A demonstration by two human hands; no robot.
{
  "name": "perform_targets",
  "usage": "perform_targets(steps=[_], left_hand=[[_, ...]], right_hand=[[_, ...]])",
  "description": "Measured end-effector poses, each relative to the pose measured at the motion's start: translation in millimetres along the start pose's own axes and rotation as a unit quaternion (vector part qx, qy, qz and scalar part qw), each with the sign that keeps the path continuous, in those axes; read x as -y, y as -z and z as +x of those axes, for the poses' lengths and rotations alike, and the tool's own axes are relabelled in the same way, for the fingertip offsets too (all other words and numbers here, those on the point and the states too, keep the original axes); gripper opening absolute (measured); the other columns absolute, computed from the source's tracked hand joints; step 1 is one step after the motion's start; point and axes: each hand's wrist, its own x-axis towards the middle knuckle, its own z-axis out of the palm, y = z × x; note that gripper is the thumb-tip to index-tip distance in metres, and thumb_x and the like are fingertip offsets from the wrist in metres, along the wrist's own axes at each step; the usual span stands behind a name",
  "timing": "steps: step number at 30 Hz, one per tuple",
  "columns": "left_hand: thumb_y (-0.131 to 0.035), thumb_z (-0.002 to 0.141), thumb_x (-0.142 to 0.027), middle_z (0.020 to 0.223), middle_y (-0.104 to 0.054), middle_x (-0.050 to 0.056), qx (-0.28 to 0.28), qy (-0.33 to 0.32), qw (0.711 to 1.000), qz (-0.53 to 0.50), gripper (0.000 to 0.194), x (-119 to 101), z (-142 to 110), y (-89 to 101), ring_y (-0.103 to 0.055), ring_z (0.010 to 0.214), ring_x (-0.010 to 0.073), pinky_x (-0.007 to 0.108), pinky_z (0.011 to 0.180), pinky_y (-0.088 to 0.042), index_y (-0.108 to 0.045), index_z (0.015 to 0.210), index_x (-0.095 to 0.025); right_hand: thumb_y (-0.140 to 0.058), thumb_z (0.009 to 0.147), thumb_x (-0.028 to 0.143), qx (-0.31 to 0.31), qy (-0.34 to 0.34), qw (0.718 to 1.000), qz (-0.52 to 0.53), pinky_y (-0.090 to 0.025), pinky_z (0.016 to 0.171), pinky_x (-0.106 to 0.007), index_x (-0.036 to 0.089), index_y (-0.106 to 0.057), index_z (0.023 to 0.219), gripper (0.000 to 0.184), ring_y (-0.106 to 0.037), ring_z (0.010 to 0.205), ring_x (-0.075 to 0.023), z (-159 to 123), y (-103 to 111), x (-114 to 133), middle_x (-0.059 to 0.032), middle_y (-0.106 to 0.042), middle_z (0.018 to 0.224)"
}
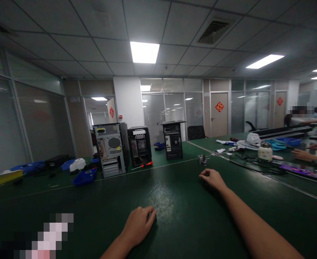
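Observation:
My left hand [140, 223] rests on the green tabletop [182, 219], beside a worn, shiny patch. Its fingers are curled in towards the thumb, with nothing visible in them. Farther forward and to the right, my right hand [212, 178] lies low over the table, thumb and fingers drawn together in a pinch. Whatever may be between those fingertips is hidden. Just beyond it stand small metal parts [202, 160], apart from the hand and too small to name exactly.
Three computer cases [112, 149] stand along the far side. A red-handled screwdriver [146, 164] lies before the middle one. Blue trays [85, 176] sit left. Right are black cables [251, 163], a pale jar [265, 151] and another person's hand [304, 155].

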Motion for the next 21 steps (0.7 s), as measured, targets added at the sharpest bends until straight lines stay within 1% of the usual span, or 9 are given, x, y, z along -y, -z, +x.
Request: perform_targets(steps=[2,5,9,13,18,21], left_hand=[[-0.034,0.102,-0.040,0.079,-0.070,0.003,-0.002,-0.002,1.000,0.002,0.041,0.7,0.6,-0.7,-0.064,0.076,0.0184,0.027,0.065,-0.034,-0.066,0.084,-0.023],[-0.034,0.102,-0.040,0.079,-0.070,0.003,-0.009,-0.009,1.000,0.003,0.040,2.7,1.6,-2.6,-0.065,0.076,0.0181,0.027,0.065,-0.033,-0.066,0.084,-0.023],[-0.035,0.102,-0.040,0.080,-0.070,0.002,-0.012,-0.013,1.000,0.001,0.040,5.0,2.2,-4.6,-0.065,0.075,0.0178,0.027,0.064,-0.032,-0.066,0.083,-0.023],[-0.034,0.103,-0.040,0.081,-0.071,0.002,-0.016,-0.017,1.000,0.006,0.040,5.8,2.0,-5.8,-0.065,0.076,0.0182,0.027,0.064,-0.031,-0.066,0.084,-0.023],[-0.035,0.102,-0.040,0.082,-0.071,0.003,-0.010,-0.014,1.000,0.008,0.039,6.3,2.0,-5.7,-0.065,0.077,0.0185,0.027,0.066,-0.032,-0.066,0.085,-0.023],[-0.035,0.102,-0.040,0.082,-0.071,0.003,-0.008,-0.012,1.000,0.010,0.039,6.1,1.5,-5.4,-0.065,0.077,0.0187,0.027,0.066,-0.032,-0.066,0.086,-0.023]], right_hand=[[-0.067,0.079,0.042,0.009,-0.020,0.999,0.025,-0.051,0.076,-0.029,0.020,-0.073,0.086,0.024,-0.070,0.080,-0.0201,1.6,-2.1,-1.8,-0.0064,-0.076,0.089],[-0.065,0.079,0.038,0.015,-0.031,0.998,0.045,-0.050,0.073,-0.028,0.020,-0.072,0.083,0.020,-0.069,0.079,-0.0192,3.5,-4.5,-3.1,-0.0060,-0.076,0.089],[-0.063,0.078,0.031,0.016,-0.035,0.998,0.048,-0.049,0.072,-0.028,0.019,-0.071,0.081,0.015,-0.069,0.080,-0.0194,4.7,-5.1,-1.9,-0.0062,-0.075,0.087],[-0.064,0.078,0.030,0.015,-0.034,0.999,0.035,-0.048,0.071,-0.027,0.020,-0.067,0.078,0.010,-0.068,0.081,-0.0188,5.0,-5.4,-0.4,-0.0049,-0.075,0.086],[-0.071,0.077,0.036,-0.023,-0.061,0.998,0.019,-0.044,0.065,-0.026,0.019,-0.061,0.072,0.020,-0.066,0.073,-0.0179,3.8,-7.7,-0.2,-0.0049,-0.073,0.078],[-0.072,0.078,0.037,-0.021,-0.068,0.997,0.026,-0.045,0.065,-0.026,0.019,-0.064,0.075,0.020,-0.066,0.074,-0.0183,2.4,-7.5,1.7,-0.0063,-0.073,0.080]])
